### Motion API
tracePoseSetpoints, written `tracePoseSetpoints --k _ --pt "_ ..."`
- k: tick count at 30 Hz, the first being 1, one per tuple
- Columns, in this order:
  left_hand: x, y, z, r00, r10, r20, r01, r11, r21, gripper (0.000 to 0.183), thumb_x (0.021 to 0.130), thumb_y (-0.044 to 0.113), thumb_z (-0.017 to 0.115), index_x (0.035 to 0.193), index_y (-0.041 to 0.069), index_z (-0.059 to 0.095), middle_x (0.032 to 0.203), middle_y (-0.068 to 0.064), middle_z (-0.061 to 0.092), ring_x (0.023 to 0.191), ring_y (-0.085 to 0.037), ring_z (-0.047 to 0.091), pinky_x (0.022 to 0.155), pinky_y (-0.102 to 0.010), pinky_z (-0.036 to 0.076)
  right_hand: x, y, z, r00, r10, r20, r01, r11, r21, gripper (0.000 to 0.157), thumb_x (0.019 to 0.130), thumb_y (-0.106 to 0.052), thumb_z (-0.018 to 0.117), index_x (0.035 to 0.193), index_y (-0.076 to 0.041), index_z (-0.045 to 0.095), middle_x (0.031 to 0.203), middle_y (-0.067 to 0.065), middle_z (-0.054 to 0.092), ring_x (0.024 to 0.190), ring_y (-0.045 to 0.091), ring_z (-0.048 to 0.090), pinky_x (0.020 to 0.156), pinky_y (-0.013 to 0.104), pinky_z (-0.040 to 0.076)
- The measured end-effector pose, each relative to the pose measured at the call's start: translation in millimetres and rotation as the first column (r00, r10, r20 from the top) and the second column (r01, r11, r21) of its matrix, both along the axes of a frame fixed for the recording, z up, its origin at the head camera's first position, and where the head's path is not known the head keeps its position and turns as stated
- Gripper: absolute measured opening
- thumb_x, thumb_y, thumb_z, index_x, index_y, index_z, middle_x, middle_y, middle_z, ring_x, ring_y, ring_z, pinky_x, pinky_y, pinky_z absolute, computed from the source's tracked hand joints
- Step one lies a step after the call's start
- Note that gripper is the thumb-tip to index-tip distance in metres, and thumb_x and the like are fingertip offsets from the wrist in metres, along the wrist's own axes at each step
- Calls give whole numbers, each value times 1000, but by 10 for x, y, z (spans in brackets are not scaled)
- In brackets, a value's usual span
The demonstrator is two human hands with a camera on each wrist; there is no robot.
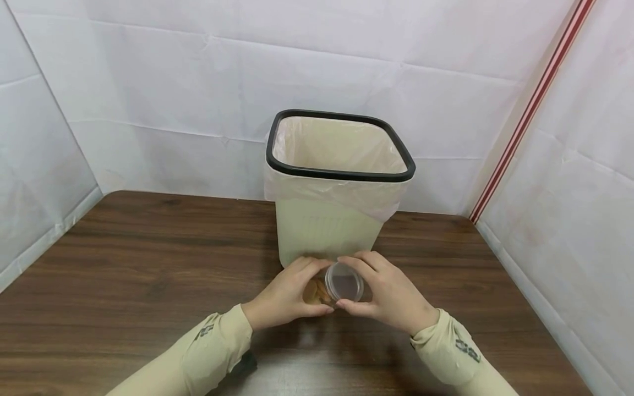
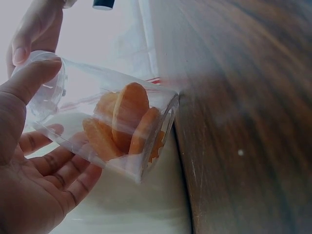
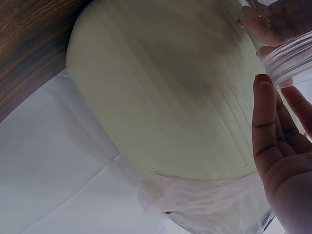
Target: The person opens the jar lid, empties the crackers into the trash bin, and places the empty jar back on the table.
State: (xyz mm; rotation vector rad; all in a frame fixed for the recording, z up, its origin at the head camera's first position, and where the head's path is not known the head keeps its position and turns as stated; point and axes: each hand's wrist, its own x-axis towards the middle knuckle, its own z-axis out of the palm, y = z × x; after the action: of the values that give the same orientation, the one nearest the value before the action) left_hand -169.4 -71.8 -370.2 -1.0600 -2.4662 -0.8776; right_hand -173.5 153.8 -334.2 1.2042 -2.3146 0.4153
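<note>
From the lower left of the head view the left forearm (image 1: 190, 355) slants inward; the right forearm (image 1: 458, 355) mirrors it from the lower right. The left hand (image 1: 289, 294) and right hand (image 1: 388, 289) face each other at lower centre, thumbs below, fingers curved above, fingertips close together.

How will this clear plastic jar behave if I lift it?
The clear plastic jar likely keeps its shape, since its walls look straight, though the smooth sides may slip. It's probably light, with orange pieces filling only the lower part. Being round, it could roll if tipped.
</note>
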Motion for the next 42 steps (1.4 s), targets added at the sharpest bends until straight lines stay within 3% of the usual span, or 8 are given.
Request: tracePoseSetpoints --k 30,42 --pt "-12 -8 -16 999 -23 -45 23 1000 -5 72 72 32 84 131 8 51 121 -3 61 110 -18 56 95 -34 49 -3 40 45 996 86 37 -87 996 21 63 72 -29 79 128 -11 57 120 2 57 110 14 56 91 29 51" --pt "-12 -10 -7 999 -28 -19 28 999 -17 72 73 32 83 133 8 50 122 -3 60 112 -18 55 95 -34 49 -14 57 48 991 131 37 -132 991 31 64 69 -23 79 128 -11 57 121 4 56 109 15 56 89 30 52"
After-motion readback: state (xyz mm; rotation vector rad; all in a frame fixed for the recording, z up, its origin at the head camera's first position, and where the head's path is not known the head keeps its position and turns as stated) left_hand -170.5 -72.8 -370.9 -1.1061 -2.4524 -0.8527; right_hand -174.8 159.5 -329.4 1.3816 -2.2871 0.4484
